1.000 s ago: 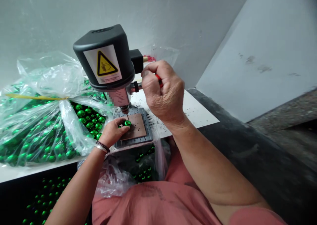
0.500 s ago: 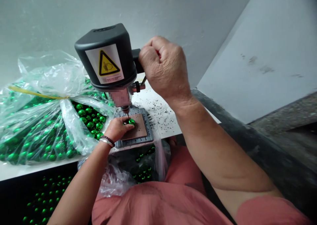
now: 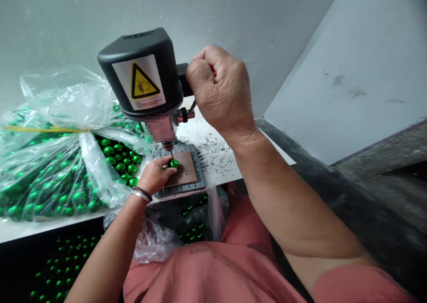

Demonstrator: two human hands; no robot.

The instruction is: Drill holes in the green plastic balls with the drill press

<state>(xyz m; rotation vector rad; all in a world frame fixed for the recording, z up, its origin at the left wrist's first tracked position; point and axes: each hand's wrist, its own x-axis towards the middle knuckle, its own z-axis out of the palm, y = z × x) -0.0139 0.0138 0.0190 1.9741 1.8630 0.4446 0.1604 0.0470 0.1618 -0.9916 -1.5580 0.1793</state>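
While your left hand (image 3: 154, 176) pinches a glossy green ball (image 3: 174, 164), your right hand (image 3: 223, 89), now raised higher, clenches a red handle (image 3: 213, 71).

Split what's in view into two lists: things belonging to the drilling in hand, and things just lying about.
Belonging to the job:
- drill press
- right hand, gripping the red handle
- left hand, steadying a green ball
- brown board beneath
- bag of green balls, probably stock

Lying about:
- dark shavings on the white table
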